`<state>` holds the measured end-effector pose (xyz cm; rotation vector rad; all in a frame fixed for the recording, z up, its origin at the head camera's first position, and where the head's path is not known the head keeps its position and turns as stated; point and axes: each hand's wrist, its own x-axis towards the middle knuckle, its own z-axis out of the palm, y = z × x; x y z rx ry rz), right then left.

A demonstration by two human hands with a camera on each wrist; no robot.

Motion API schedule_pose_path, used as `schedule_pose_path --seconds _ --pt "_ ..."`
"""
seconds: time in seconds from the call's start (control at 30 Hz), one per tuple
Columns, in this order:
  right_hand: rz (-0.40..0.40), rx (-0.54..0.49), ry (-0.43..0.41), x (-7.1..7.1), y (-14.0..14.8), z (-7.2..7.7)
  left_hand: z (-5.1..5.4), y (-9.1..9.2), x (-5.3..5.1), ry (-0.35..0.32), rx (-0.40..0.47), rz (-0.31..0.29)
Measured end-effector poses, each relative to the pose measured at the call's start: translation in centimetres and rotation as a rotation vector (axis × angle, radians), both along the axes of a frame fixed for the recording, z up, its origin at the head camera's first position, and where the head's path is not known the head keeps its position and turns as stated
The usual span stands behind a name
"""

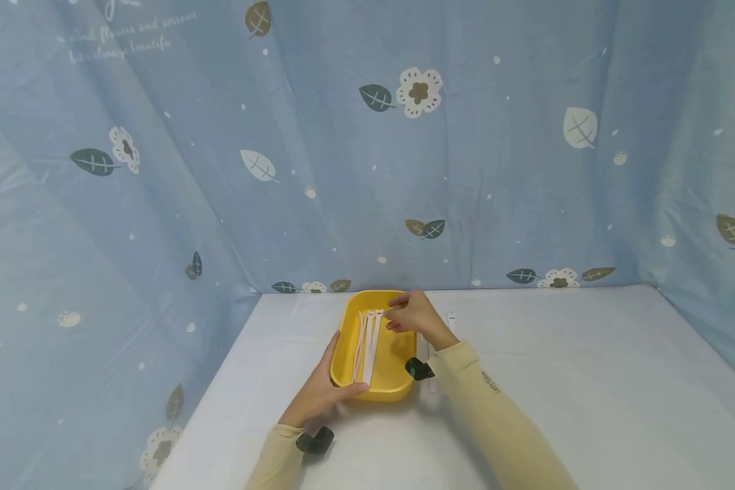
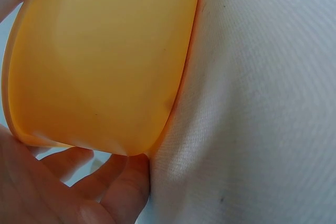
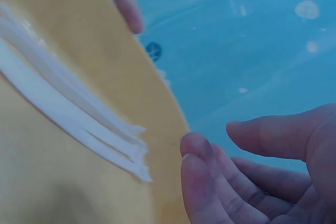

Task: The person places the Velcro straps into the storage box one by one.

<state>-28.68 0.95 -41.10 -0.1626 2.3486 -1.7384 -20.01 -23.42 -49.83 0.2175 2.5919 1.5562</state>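
A yellow tray (image 1: pixel 398 361) stands on the white table, with several slim pale straps (image 1: pixel 369 347) lying lengthwise along its left half. Some straps have slotted heads at the far end. My left hand (image 1: pixel 321 388) grips the tray's near left corner, the thumb over the rim and the fingers along the outer wall. In the left wrist view, those fingers (image 2: pixel 126 187) press against the outside of the yellow wall (image 2: pixel 105 66). Over the tray's far right part hovers my right hand (image 1: pixel 415 316). The right wrist view shows its thumb and fingertips (image 3: pixel 199 182) apart, holding nothing, close to the strap ends (image 3: pixel 139 169).
Right of the tray another slim strap (image 1: pixel 432 386) lies on the table (image 1: pixel 563 381), partly covered by the right forearm; a small pale piece (image 1: pixel 452 318) shows farther back. A blue patterned curtain (image 1: pixel 343 224) hangs behind and to the left.
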Motion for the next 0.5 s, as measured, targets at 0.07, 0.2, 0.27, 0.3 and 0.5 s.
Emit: schedule_pose_path --seconds 0.07,0.2,0.27,0.3,0.5 --pt "-0.004 0.001 0.006 0.1 0.7 0.3 0.0 0.0 0.0 0.006 0.005 -0.006" --pt "-0.021 0.007 0.032 0.4 2.3 0.7 -0.1 0.0 0.1 0.003 0.007 -0.004" --pt "-0.032 0.007 0.048 0.7 3.2 1.0 -0.1 0.0 0.1 -0.003 0.004 0.002" --pt "-0.036 0.007 0.057 0.8 3.6 1.1 -0.1 0.0 0.0 -0.005 0.0 0.005" --pt "-0.073 0.005 0.076 1.6 6.2 1.4 -0.1 0.0 0.1 0.005 -0.004 -0.001"
